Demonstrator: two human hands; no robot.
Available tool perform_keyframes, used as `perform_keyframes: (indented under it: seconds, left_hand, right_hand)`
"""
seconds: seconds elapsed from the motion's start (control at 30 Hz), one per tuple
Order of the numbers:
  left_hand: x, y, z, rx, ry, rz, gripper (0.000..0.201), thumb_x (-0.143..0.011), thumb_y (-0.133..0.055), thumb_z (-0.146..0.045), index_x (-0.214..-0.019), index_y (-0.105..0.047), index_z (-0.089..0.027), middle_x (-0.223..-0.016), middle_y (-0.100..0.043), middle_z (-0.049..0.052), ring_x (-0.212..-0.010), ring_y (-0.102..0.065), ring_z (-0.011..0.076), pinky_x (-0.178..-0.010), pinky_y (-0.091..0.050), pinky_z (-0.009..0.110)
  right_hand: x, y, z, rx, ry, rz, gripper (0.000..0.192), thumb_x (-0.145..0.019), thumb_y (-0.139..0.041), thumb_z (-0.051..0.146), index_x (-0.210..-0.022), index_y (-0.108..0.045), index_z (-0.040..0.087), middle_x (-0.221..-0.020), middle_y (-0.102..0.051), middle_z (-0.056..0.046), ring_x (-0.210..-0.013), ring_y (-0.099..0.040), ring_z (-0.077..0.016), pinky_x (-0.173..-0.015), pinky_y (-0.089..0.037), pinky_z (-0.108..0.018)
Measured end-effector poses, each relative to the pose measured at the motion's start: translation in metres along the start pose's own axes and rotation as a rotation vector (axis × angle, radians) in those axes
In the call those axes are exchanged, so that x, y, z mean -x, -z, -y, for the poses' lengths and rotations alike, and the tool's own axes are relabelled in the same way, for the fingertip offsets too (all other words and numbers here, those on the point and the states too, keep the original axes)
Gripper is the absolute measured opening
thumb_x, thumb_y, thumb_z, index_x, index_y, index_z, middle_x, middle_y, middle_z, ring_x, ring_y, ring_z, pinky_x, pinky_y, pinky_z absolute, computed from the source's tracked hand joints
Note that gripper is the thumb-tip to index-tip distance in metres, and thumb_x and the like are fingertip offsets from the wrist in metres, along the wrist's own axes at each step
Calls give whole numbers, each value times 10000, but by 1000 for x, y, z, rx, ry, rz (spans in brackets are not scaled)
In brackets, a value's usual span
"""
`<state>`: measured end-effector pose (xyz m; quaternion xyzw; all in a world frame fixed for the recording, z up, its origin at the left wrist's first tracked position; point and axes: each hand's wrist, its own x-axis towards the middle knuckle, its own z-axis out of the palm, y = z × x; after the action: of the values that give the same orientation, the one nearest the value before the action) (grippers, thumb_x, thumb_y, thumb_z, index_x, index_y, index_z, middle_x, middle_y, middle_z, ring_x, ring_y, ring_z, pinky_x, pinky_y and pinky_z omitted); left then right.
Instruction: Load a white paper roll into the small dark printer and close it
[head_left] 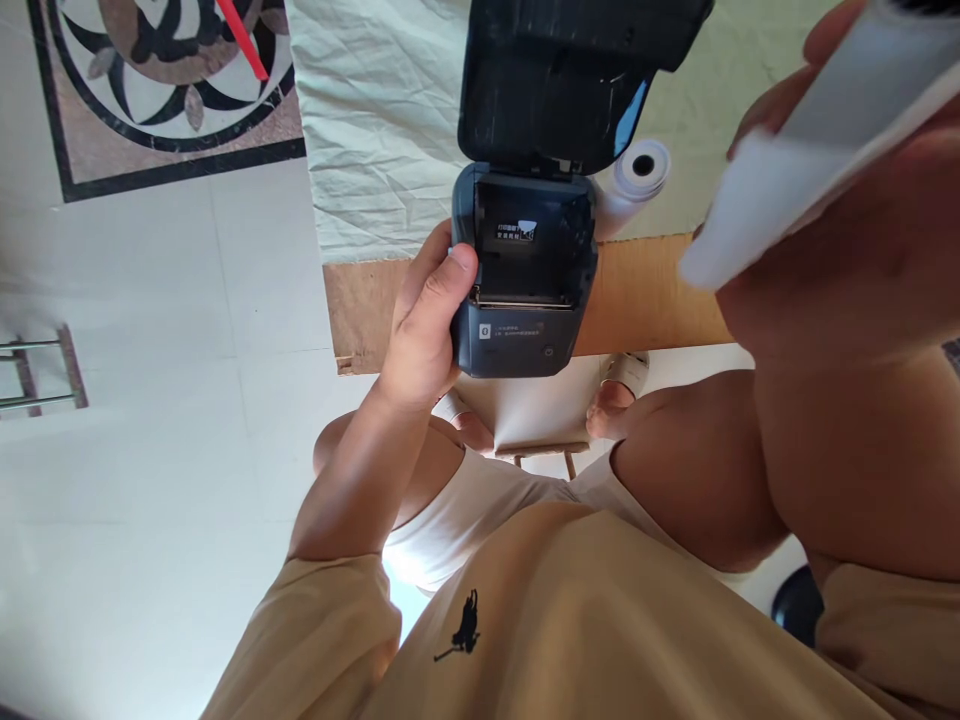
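Note:
My left hand (427,320) grips the left side of a small dark label printer (517,335), its thumb on the rim. The printer's lid (555,100) is swung up, and the paper bay (529,255) shows a small printed sticker and no roll. Close to the camera at the upper right, my right hand (832,250) is closed around a white paper roll (817,150), blurred, with a loose end hanging toward the left. Behind the printer, a second white paper roll (637,180) lies on the table, partly hidden by the printer.
A pale green cloth (382,150) covers the wooden table (645,300), whose bare front edge shows. My legs are under that edge, with a wooden stool rung (544,450) between my feet. Left are a patterned floor medallion (180,110) and a rack-like object (45,370).

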<state>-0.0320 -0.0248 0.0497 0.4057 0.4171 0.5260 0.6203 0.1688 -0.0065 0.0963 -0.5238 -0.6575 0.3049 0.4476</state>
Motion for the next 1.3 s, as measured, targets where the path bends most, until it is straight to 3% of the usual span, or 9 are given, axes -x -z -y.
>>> perform_keyframes:
  seconds: [0.1,0.17,0.33,0.53,0.77,0.97,1.1,1.2,1.3]
  left_hand:
    - [-1,-1,0,8,7,-19,309,-817,-558,-603,-868,-670,-321,-981,-721,31,-1299,-540,297,-989,-498,405]
    - [-1,-2,0,24,19,-23,273,-824,-574,-563,-867,-674,-313,-982,-723,29,-1306,-538,294,-1013,-487,405]
    - [0,-1,0,30,15,-8,299,-802,-570,-594,-865,-678,-322,-991,-734,25,-1316,-529,308,-984,-501,424]
    - [0,-2,-2,5,13,-8,290,-808,-566,-586,-860,-679,-324,-1005,-737,23,-1341,-502,309,-997,-493,429]
    - [-2,4,7,53,-6,17,309,-816,-571,-562,-911,-662,-283,-998,-721,32,-1288,-560,296,-975,-517,403]
    - [-7,11,19,46,-53,60,340,-845,-506,-583,-944,-647,-290,-997,-697,42,-1215,-612,289,-899,-555,398]
    - [-9,13,21,45,-62,75,353,-836,-513,-601,-929,-641,-285,-973,-690,54,-1175,-628,290,-888,-553,395]
    - [-9,14,21,73,-93,87,349,-832,-536,-571,-931,-640,-253,-984,-689,64,-1186,-614,281,-940,-534,393]
    - [-8,14,19,98,-91,98,347,-846,-532,-542,-945,-633,-225,-963,-686,65,-1187,-609,268,-994,-507,387]
  right_hand:
    - [-11,-3,-16,-437,-54,-255,275,-604,-514,414,-798,-496,220,-585,-422,36,-415,-388,-74,-326,-219,-258]
    - [-15,-6,-29,-481,32,-337,206,-579,-582,324,-747,-501,238,-547,-426,63,-360,-346,-57,-288,-181,-246]
    - [-18,0,-52,-68,148,-434,158,-645,-577,245,-635,-420,234,-540,-397,39,-405,-395,-69,-386,-271,-264]
    - [-17,19,-63,639,106,-187,300,-791,-537,452,-865,-582,165,-940,-637,-144,-898,-578,-225,-802,-406,-381]
    - [-20,20,-68,664,50,-135,449,-710,-645,253,-1142,-571,156,-1019,-634,-66,-837,-579,-145,-789,-481,-322]
    - [-16,21,-62,678,173,-190,596,-611,-630,154,-1196,-564,62,-1139,-614,-143,-1092,-573,-281,-983,-461,-494]
    - [-6,10,-46,490,463,-229,406,-684,-537,139,-1083,-603,171,-1035,-640,-56,-707,-553,-117,-668,-465,-301]
    - [-2,-3,-41,423,386,-69,480,-705,-569,151,-1182,-540,193,-1189,-622,-56,-521,-407,-36,-506,-365,-252]
    - [-5,-12,-45,447,237,30,577,-714,-594,191,-1273,-451,210,-1291,-594,-75,-563,-489,-56,-531,-398,-259]
